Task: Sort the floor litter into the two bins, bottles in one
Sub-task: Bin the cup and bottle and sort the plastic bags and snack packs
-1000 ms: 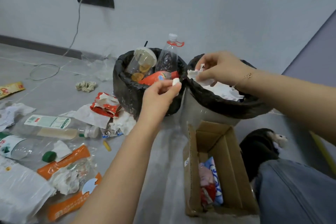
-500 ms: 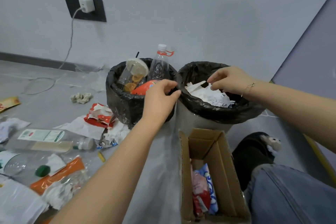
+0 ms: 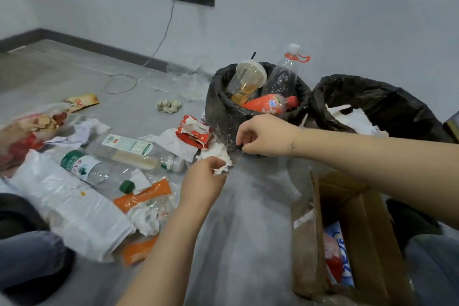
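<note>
Grey floor [image 3: 248, 218] is strewn w/ litter. Landmark: bottle bin [image 3: 223, 117], black-lined, holding a clear bottle [image 3: 283, 74], an orange bottle [image 3: 270, 104] and a lidded plastic cup [image 3: 247, 79]. Just right of the bottle bin, touching or nearly so, the paper bin [image 3: 387, 104] is seen w/ white paper inside. In front of and right of the bottle bin a cardboard box [image 3: 360, 236] lies open, wrappers inside.

Left of the bottle bin, on the floor: a large white plastic bag [image 3: 69, 208], two clear bottles lying flat, one w/ green-white label [image 3: 134, 149], one w/ green cap [image 3: 96, 171], further left. Orange wrappers [image 3: 144, 194] are seen near those. A red-white torn wrapper [image 3: 193, 131] lies against the bottle bin's left base.

A crumpled white tissue [image 3: 218, 156] lies on the floor at the bottle bin's front-left foot. It is pinched at its lower edge by the left hand [image 3: 201, 179], fingers curled on it. The right hand [image 3: 265, 135] is held just above and right of the tissue, at the bottle bin's front wall, fingers curled; whether the liner is gripped cannot be told.
</note>
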The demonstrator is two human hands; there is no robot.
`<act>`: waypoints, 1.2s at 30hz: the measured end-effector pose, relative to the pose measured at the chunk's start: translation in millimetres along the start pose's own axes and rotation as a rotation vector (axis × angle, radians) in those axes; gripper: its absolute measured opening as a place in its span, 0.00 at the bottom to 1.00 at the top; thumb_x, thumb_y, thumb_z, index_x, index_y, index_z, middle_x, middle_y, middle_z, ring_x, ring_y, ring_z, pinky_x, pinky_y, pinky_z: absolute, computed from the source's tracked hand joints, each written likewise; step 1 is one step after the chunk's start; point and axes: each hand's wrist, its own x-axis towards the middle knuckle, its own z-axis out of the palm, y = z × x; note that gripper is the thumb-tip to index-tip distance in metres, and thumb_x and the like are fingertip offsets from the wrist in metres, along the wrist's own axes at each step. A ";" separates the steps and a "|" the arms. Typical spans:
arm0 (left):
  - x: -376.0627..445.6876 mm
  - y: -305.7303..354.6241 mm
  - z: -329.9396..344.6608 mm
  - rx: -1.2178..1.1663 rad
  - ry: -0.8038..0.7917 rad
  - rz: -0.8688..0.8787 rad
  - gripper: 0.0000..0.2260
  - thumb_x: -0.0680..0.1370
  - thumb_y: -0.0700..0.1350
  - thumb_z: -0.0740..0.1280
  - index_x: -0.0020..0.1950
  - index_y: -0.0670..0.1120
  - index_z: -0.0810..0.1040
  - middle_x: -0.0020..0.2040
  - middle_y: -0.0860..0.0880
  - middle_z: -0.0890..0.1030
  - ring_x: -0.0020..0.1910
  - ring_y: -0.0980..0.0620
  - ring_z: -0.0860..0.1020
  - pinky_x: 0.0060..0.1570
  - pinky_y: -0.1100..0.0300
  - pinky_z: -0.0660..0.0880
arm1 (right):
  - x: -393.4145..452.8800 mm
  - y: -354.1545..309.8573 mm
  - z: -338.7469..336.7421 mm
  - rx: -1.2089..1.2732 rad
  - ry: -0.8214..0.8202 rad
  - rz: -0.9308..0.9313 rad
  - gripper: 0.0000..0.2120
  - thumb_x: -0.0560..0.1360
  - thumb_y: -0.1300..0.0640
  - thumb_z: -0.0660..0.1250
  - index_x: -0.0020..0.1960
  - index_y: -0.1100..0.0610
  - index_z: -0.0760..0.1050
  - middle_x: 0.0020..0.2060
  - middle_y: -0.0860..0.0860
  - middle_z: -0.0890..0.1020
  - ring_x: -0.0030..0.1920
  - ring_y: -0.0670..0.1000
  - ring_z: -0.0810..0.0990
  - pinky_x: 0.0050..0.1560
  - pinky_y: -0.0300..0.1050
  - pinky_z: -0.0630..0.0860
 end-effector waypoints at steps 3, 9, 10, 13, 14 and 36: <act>-1.9 -34.3 -13.4 0.047 0.062 -0.075 0.15 0.73 0.39 0.68 0.59 0.50 0.80 0.57 0.51 0.82 0.55 0.51 0.78 0.48 0.62 0.71 | 36.1 -22.4 35.9 0.008 -0.096 0.011 0.10 0.72 0.60 0.67 0.52 0.56 0.81 0.42 0.47 0.77 0.43 0.47 0.75 0.41 0.38 0.72; 7.2 -103.8 -39.9 0.192 0.092 -0.219 0.20 0.73 0.35 0.66 0.63 0.49 0.77 0.64 0.46 0.76 0.61 0.46 0.75 0.55 0.57 0.71 | 87.4 -45.7 113.1 0.147 -0.247 0.157 0.09 0.71 0.60 0.68 0.49 0.61 0.82 0.44 0.55 0.82 0.42 0.52 0.78 0.46 0.44 0.77; 10.2 -112.5 -44.3 0.211 0.071 -0.231 0.19 0.73 0.36 0.66 0.63 0.48 0.77 0.63 0.44 0.75 0.60 0.45 0.75 0.54 0.57 0.71 | 89.0 -46.7 125.8 0.196 -0.275 0.209 0.08 0.71 0.59 0.68 0.46 0.63 0.80 0.42 0.57 0.83 0.39 0.53 0.78 0.44 0.45 0.78; 12.9 -135.1 -54.5 0.183 0.018 -0.242 0.16 0.73 0.40 0.68 0.62 0.46 0.78 0.61 0.44 0.76 0.58 0.44 0.76 0.50 0.59 0.70 | 85.2 -50.9 163.2 0.316 -0.369 0.360 0.11 0.72 0.55 0.70 0.50 0.61 0.76 0.35 0.55 0.80 0.31 0.52 0.78 0.37 0.46 0.80; 11.7 -140.9 -56.5 0.168 0.023 -0.246 0.16 0.74 0.40 0.68 0.61 0.46 0.78 0.60 0.44 0.77 0.57 0.44 0.77 0.51 0.58 0.71 | 83.3 -52.2 174.8 0.337 -0.400 0.398 0.15 0.72 0.53 0.71 0.53 0.61 0.74 0.34 0.54 0.79 0.27 0.51 0.77 0.33 0.45 0.79; -17.0 -138.9 -30.6 -0.495 0.226 -0.413 0.17 0.68 0.28 0.68 0.47 0.49 0.79 0.46 0.50 0.81 0.50 0.48 0.80 0.53 0.53 0.78 | 50.9 -31.5 156.7 0.427 -0.195 0.462 0.10 0.73 0.63 0.68 0.36 0.56 0.70 0.32 0.52 0.75 0.27 0.50 0.74 0.25 0.41 0.74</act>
